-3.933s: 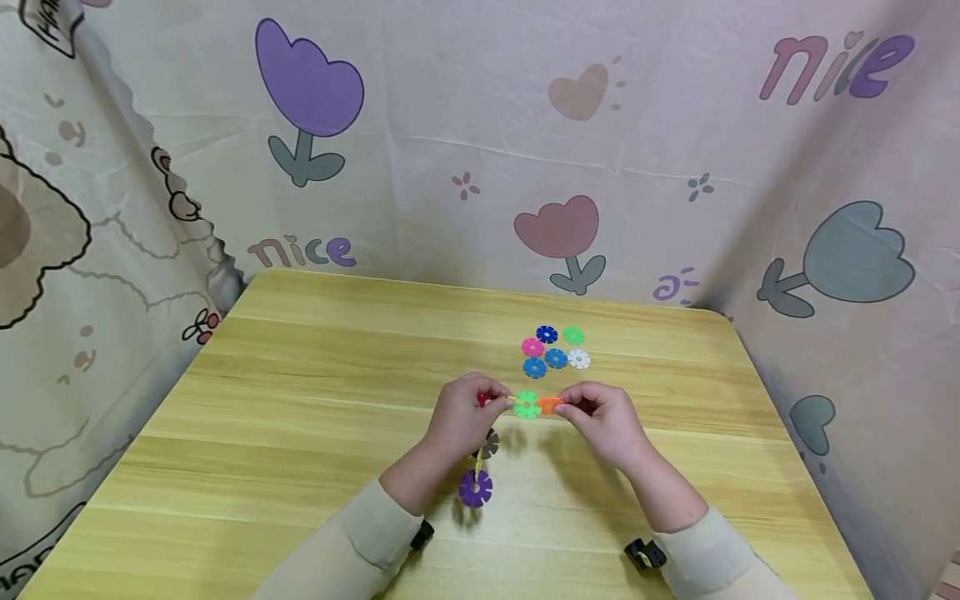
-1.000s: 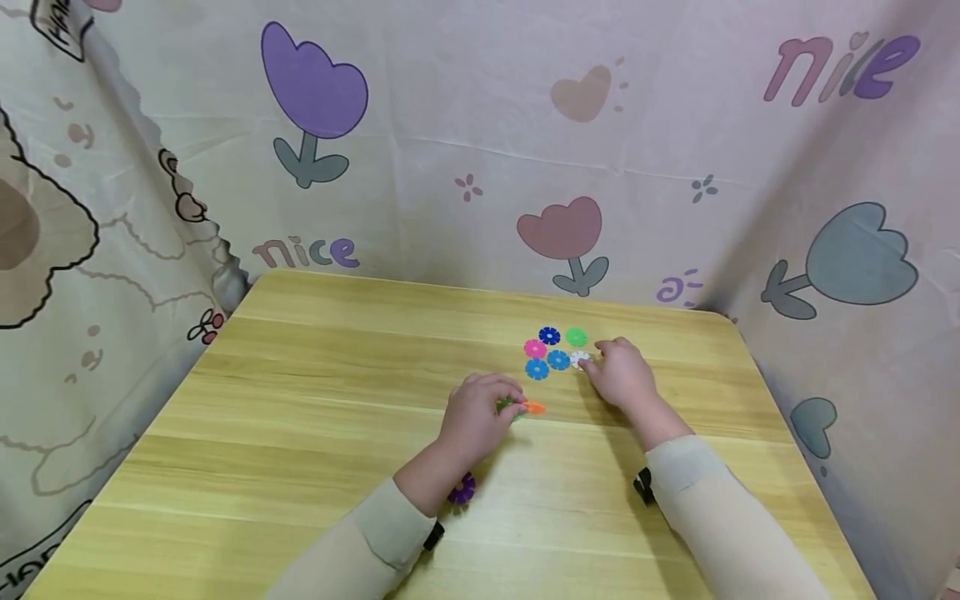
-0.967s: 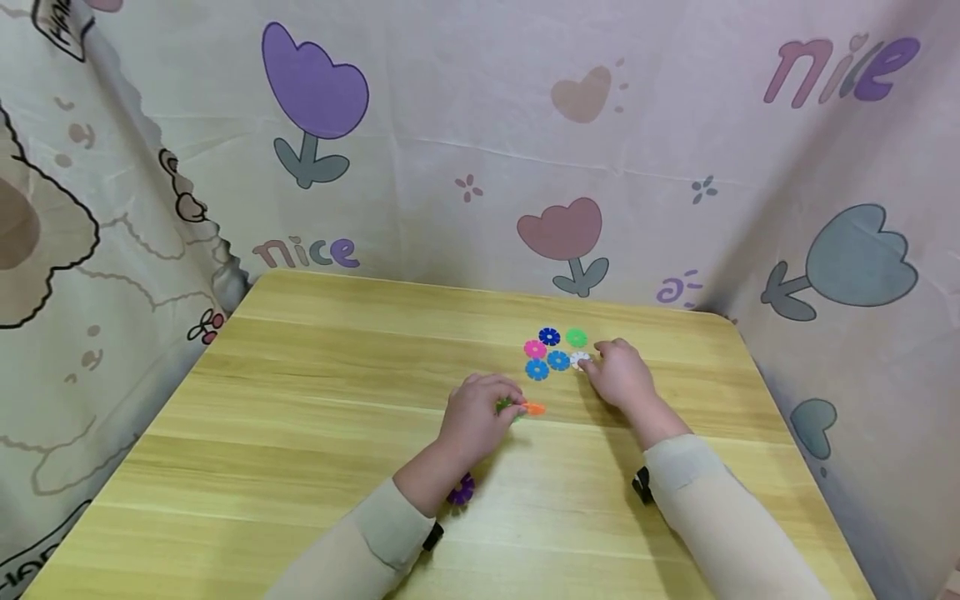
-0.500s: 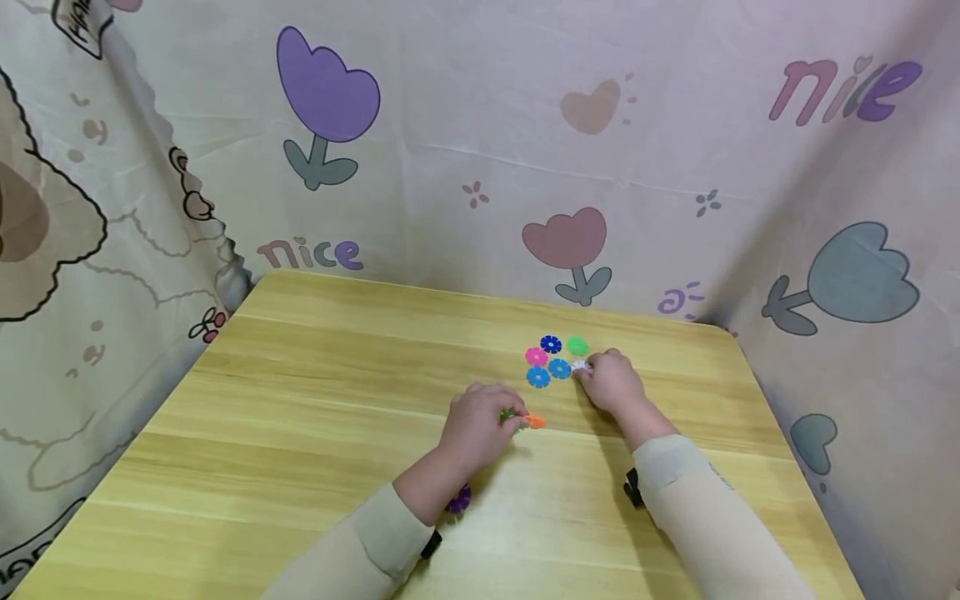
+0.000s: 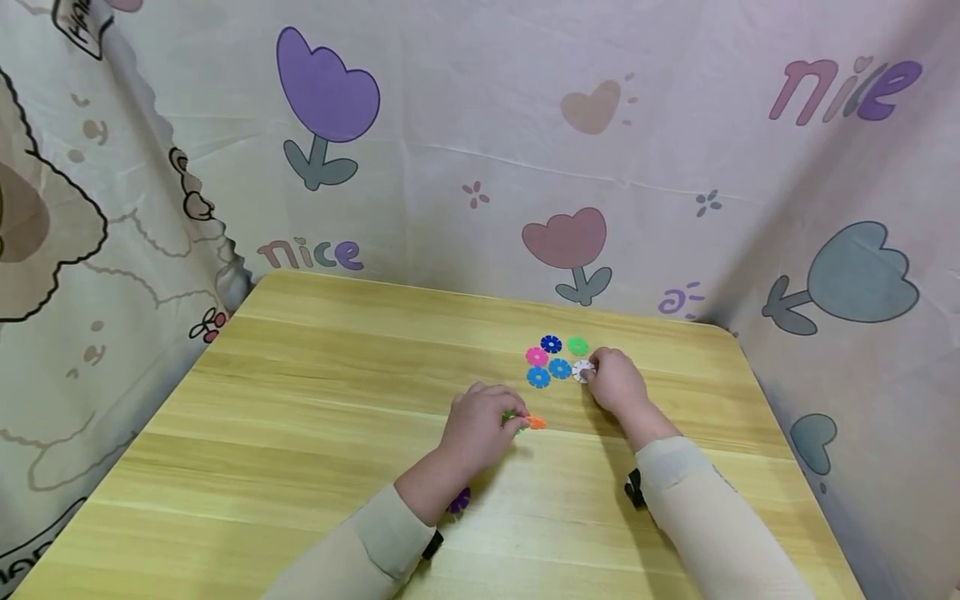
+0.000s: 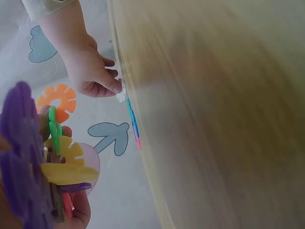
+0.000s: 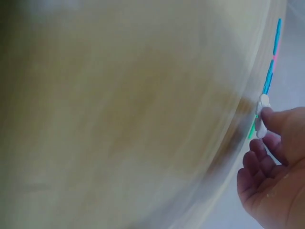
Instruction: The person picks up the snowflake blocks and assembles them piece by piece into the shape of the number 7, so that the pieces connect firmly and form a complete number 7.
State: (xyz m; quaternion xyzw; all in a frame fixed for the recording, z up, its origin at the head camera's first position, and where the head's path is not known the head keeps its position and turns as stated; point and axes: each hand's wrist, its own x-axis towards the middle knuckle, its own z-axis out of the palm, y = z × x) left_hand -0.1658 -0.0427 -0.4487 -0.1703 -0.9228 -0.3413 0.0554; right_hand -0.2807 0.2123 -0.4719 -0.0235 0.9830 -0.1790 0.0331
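My left hand point(image 5: 482, 427) grips a chain of joined plastic snowflake discs above the table. Its orange disc point(image 5: 536, 422) sticks out past the fingertips, and a purple disc point(image 5: 459, 500) hangs under the wrist. In the left wrist view, green point(image 6: 55, 129), yellow point(image 6: 69, 151) and red discs also show in the chain; the hand and the purple pieces cover part of it. At the right edge of the loose discs, my right hand point(image 5: 617, 385) pinches a white snowflake disc point(image 5: 581, 372) between thumb and finger. The right wrist view shows that white disc point(image 7: 261, 117) edge-on under the thumb.
Loose discs lie flat left of and behind the right hand: dark blue point(image 5: 551, 344), green point(image 5: 577, 346), pink point(image 5: 537, 357) and two light blue, one the nearer blue disc point(image 5: 537, 377). The wooden table point(image 5: 300, 400) ends at a printed curtain point(image 5: 435, 108).
My right hand has left the chain's orange end, reached to the loose discs, and taken the white one, now tilted up. The left hand still holds the chain.
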